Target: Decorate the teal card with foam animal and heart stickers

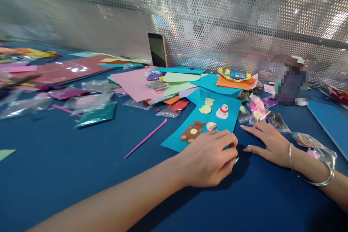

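Note:
A blue paper card [233, 106] lies on the table with clay figures on it. They are a brown bear [187, 136] with a yellow belly, a pale yellow animal [206, 109], a white snowman [223, 113] with a red scarf, and a small pink-and-yellow round piece [211, 126]. My left hand [209, 157] rests over the card's near right corner, its fingers curled inward; whatever they grip is hidden. Right of the card, my right hand [272, 145] lies with fingers apart on the table, next to clear bags of clay [258, 107].
Left of the card lies a pink plastic stick [145, 138]. Coloured paper sheets [130, 83] and a teal clay packet [96, 115] spread behind it. A phone [157, 50] leans against the perforated metal screen [206, 14]. A blurred-out object [290, 85] stands at the back right.

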Available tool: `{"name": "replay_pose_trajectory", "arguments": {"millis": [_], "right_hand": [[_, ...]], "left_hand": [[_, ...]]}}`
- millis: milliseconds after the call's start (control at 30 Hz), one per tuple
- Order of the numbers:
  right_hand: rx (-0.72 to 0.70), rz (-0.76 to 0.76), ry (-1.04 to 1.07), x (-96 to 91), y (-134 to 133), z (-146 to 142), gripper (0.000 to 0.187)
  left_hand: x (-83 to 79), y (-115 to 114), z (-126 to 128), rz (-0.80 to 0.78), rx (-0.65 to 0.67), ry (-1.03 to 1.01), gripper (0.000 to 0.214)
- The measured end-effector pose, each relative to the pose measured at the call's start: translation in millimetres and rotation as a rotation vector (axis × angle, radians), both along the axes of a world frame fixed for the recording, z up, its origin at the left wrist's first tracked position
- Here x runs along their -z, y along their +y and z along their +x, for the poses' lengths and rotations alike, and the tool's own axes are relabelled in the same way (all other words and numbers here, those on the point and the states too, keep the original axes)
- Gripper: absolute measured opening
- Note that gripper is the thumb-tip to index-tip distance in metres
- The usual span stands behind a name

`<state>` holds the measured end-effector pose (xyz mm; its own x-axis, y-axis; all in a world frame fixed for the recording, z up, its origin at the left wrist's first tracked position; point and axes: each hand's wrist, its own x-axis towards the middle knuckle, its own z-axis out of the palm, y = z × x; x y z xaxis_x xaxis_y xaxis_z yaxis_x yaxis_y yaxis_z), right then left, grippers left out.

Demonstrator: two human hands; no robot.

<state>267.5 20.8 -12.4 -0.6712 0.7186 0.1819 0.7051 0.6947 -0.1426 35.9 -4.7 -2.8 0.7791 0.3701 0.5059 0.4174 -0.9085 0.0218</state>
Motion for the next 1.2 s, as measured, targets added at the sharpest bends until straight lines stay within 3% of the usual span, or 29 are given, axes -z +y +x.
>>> {"name": "replay_pose_trajectory", "arguments": {"millis": [333, 567, 733, 933, 1200], "right_hand": [[0.085, 0.037, -0.008, 3.0, 0.2, -5.3, 0.056], [0.072, -0.082, 0.226, 2.0, 1.6, -1.7, 0.044], [0.049, -0.085, 0.084, -2.1, -2.5, -3.0, 0.078], [0.053, -0.085, 0.070, -0.8, 0.5, -1.0, 0.054], [0.043, -0.081, 0.061, 2.8, 4.3, 0.6, 0.043]], "left_hand": [[0.0, -0.4, -0.1, -0.002, -0.003, 0.005, 0.018], [-0.4, 0.5, 0.9, 0.006, -0.008, -0.012, 0.018], [-1.2, -0.4, 0.9, -0.003, -0.018, 0.003, 0.017], [-1.3, -1.4, 0.4, 0.003, -0.019, 0.004, 0.017], [0.8, -0.7, 0.9, -0.006, -0.011, -0.004, 0.016]]}}
